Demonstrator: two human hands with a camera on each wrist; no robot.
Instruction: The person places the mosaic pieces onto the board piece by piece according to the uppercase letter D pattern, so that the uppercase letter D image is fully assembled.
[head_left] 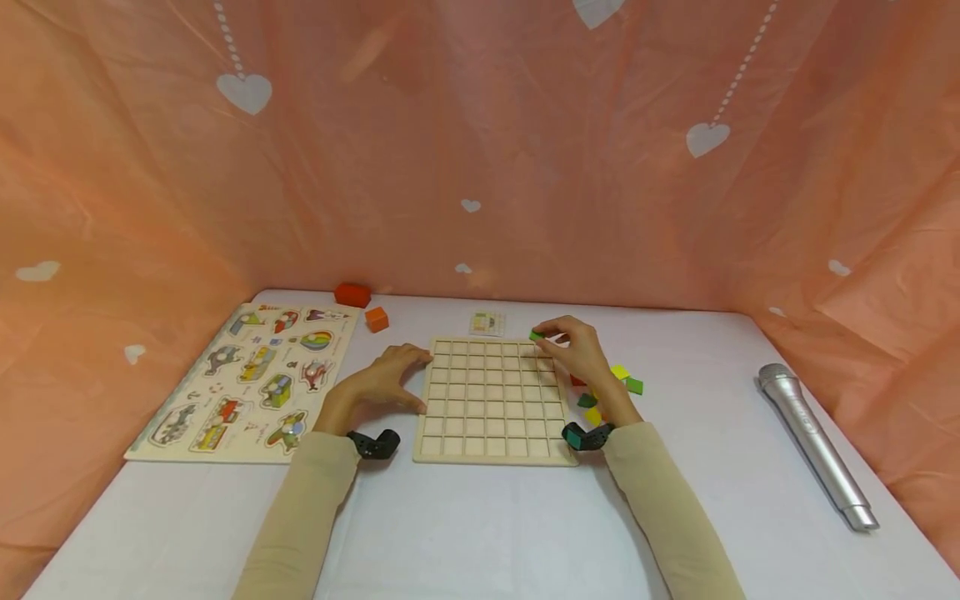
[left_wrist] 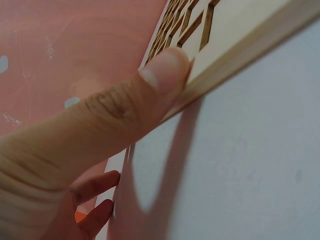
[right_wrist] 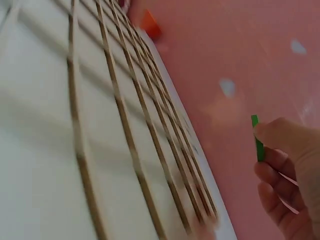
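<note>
A pale wooden grid board [head_left: 495,392] of square cells lies on the table between the two hands. My left hand [head_left: 386,377] rests against its left side, thumb and fingers spread along the edge. In the left wrist view the thumb [left_wrist: 122,107] touches the board's rim [left_wrist: 240,55]. My right hand [head_left: 579,348] pinches a small green tile [head_left: 536,335] over the board's far right corner. That thin tile [right_wrist: 257,139] stands on edge between thumb and fingers in the right wrist view. Yellow tiles [head_left: 619,372], another green tile [head_left: 634,386] and other coloured pieces lie under and beside the right forearm.
A picture puzzle board [head_left: 240,383] lies on the left. Behind it are a red block [head_left: 352,294] and an orange cube [head_left: 377,319]. A small printed card [head_left: 487,323] is beyond the grid board. A silver microphone [head_left: 817,446] lies on the far right.
</note>
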